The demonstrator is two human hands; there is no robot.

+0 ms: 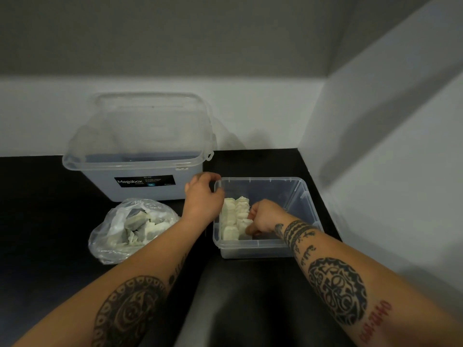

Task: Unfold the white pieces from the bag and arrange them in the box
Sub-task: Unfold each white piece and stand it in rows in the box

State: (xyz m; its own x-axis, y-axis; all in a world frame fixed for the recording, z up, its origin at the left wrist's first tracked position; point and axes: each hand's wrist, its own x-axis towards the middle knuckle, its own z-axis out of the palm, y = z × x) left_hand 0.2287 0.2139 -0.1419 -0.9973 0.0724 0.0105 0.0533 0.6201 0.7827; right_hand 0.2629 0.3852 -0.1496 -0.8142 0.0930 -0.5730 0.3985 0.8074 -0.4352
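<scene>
Two rows of white pieces line 9 o'clock side of box. Right hand pinches piece at 6 o'clock end; left hand grips 11 o'clock corner. Bag, at 9 o'clock, holds plenty more: likely under half done.

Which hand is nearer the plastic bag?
Left. The left hand grips the left rim of the small box, just right of the bag; the right hand is farther right, inside that box, pinching a white piece.
</scene>
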